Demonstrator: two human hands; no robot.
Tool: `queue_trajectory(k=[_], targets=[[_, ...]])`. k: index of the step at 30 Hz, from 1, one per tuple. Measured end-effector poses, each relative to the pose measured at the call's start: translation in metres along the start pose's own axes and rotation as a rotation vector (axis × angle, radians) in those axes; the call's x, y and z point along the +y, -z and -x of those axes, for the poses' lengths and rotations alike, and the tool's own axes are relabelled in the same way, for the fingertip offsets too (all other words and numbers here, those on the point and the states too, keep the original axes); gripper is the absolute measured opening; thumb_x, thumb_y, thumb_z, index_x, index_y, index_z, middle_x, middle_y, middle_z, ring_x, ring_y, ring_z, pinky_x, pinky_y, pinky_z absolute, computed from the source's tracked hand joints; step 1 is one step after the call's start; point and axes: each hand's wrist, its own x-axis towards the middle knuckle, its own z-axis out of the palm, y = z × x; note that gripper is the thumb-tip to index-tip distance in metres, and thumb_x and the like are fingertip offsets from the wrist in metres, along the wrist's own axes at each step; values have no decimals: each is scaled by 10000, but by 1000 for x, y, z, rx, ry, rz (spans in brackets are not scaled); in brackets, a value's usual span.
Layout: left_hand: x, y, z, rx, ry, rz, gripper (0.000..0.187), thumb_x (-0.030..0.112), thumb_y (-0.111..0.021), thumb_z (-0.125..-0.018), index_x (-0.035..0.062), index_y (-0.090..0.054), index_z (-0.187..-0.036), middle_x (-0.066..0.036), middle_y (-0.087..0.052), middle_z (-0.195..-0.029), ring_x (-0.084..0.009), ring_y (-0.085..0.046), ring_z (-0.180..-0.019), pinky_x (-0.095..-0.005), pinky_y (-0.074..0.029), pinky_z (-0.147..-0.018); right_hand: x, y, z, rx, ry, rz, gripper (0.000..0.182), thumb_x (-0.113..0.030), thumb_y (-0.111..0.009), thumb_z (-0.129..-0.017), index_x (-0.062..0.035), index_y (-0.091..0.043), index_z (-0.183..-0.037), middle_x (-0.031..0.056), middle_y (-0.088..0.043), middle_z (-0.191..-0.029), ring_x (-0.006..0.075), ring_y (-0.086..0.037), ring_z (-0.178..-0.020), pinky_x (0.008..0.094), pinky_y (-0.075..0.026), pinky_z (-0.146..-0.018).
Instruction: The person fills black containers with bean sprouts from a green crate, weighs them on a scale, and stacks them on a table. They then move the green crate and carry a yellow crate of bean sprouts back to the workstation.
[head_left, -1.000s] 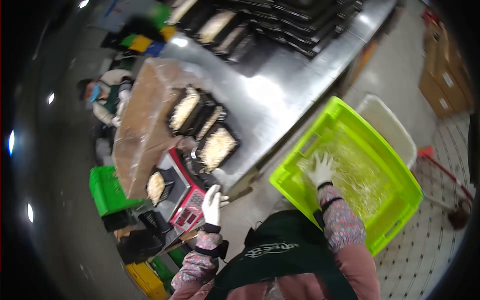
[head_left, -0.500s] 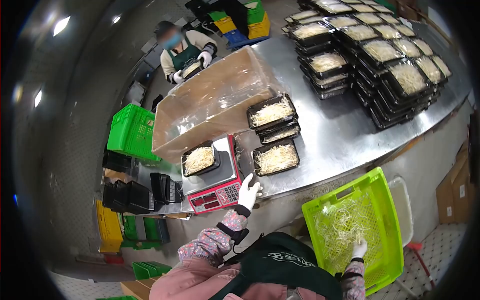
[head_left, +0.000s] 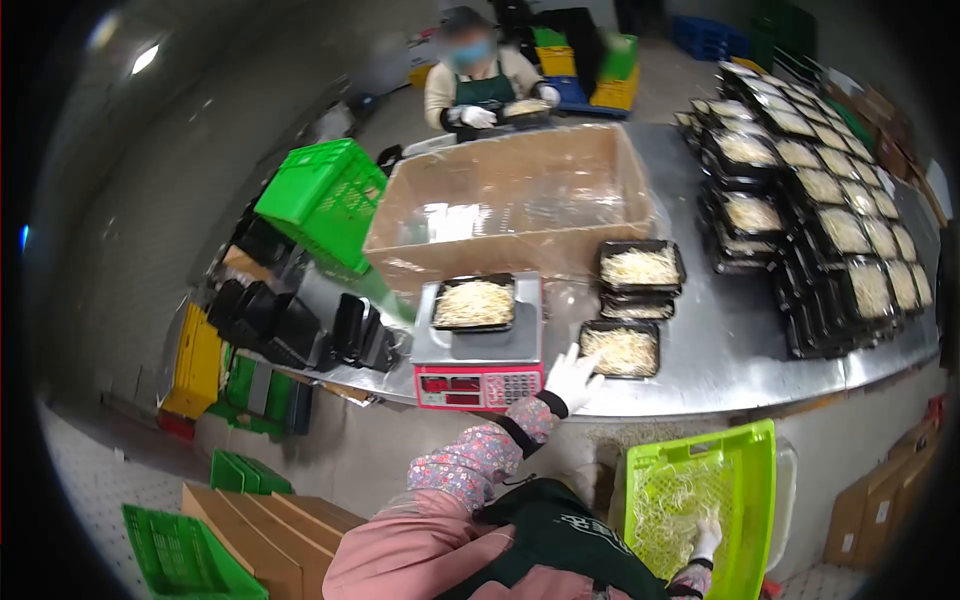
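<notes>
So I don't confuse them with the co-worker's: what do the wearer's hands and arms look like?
The left hand and right hand wear white gloves, with dark bands at the wrists. Floral sleeve covers follow, and a pink sleeve shows higher on the left.

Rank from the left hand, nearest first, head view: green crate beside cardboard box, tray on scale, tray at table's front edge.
1. Front-edge tray: just right of left hand
2. Scale-top tray: left side
3. Green crate: far back left
</notes>
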Motion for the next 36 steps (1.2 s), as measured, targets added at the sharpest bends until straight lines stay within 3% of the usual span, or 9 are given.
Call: queue_trajectory(k=[3,4,9,14,21,24,30,33,36], targets=[[-40,9,25,376,-199,345,315,179,-616,-836,72,-610,-1133,-152,-614,-1117,-324,-543,-1116,-401,-441,-941,37,0,-9,3,88,-394,425,66,-535,-788,-20,-538,-1204,77,-628,-999,173,-598,-767,304,-508,-639],[-48,29,38,493,-171,364,269,118,-649,-805,65,-643,-1069,-144,-623,-1092,-308,-569,-1074,-381,-453,-925,141,60,-85,-265,364,123,391,55,-590,-756,2,-571,-1143,103,-641,-1011,201,-612,-825,337,-514,-725],[-167,104,91,1324,267,277,154,100,-698,-726,41,-645,-858,-113,-617,-809,-278,-595,-791,-358,-488,-745,63,21,-16,-105,111,461,379,52,-609,-738,5,-584,-1113,101,-645,-989,196,-610,-819,333,-511,-724],[-356,94,147,911,1244,-237,857,490,-698,-688,105,-380,-1383,-210,-243,-1462,-405,-271,-1320,-520,-258,-1078,30,17,-2,-112,118,605,366,48,-628,-720,8,-598,-1083,99,-649,-968,191,-607,-812,330,-508,-723],[-408,100,143,411,1466,-11,615,462,-610,-756,271,-490,-1328,-191,-83,-1520,-451,-144,-1366,-565,-201,-1090,24,50,-33,-160,290,583,349,44,-655,-695,11,-616,-1041,95,-655,-938,183,-604,-803,326,-504,-721],[-418,97,148,789,1389,-141,220,259,-575,-819,161,-688,-981,-168,-378,-1405,-361,-357,-1275,-475,-344,-1032,-17,41,1,-39,224,675,300,29,-696,-645,10,-641,-939,65,-657,-839,163,-592,-753,307,-497,-704],[-438,147,139,1579,805,103,285,160,-636,-814,-60,-613,-994,-214,-484,-1297,-327,-510,-1101,-388,-402,-946,-11,34,14,66,106,187,344,47,-632,-701,-17,-632,-1039,53,-647,-884,169,-599,-718,300,-504,-638],[-291,189,92,1560,434,290,290,96,-648,-837,-52,-595,-1080,-164,-497,-1301,-228,-509,-1079,-323,-405,-931,0,49,26,128,135,520,394,-38,-645,-745,-62,-616,-1137,51,-659,-923,179,-610,-718,325,-515,-617],[-179,154,56,1129,99,848,257,-3,-649,-826,-25,-608,-1079,-110,-590,-1170,-181,-549,-1003,-299,-424,-911,-46,39,45,295,187,-88,522,-186,-638,-796,-95,-519,-1297,-22,-617,-987,73,-510,-735,232,-428,-613]])
